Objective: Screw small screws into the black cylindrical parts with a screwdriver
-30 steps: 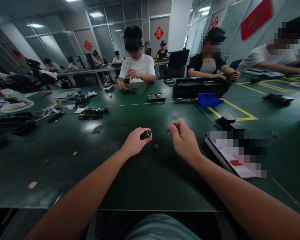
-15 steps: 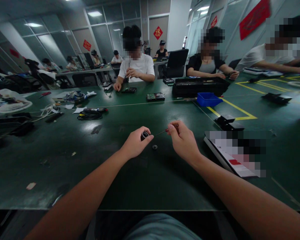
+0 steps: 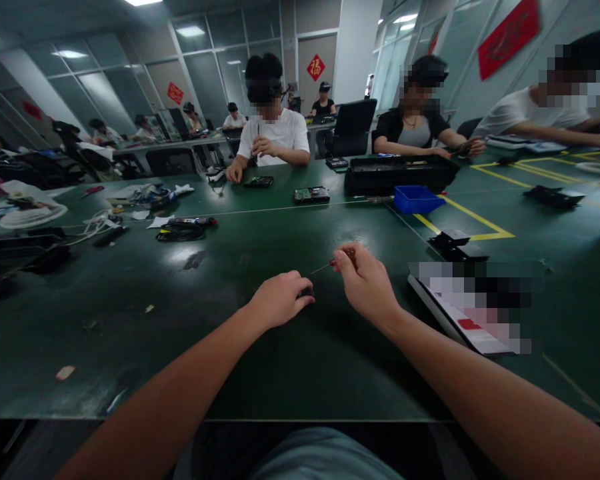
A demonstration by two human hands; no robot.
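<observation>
My left hand (image 3: 280, 300) is low over the green table, with its fingers curled round a small dark round part (image 3: 306, 292). Most of that part is covered by the fingers, so its full shape is hidden. A screwdriver (image 3: 322, 269) with a thin metal shaft and a reddish handle is held by my right hand (image 3: 367, 283), the fingers closed on the handle. Its shaft points left and slightly down, the tip just above and apart from the left fingers.
To the right of my right hand lies a white box or booklet (image 3: 445, 313), partly blurred out. Black brackets (image 3: 457, 247), a blue bin (image 3: 416, 199), a long black tray (image 3: 400, 175) and a circuit-board device (image 3: 311, 194) sit farther off. Coiled black cable (image 3: 183, 231) lies left. Co-workers sit opposite.
My left hand has moved down and right to where a small round metal piece lay on the table; that piece is now out of sight. The right hand with the screwdriver has barely moved.
</observation>
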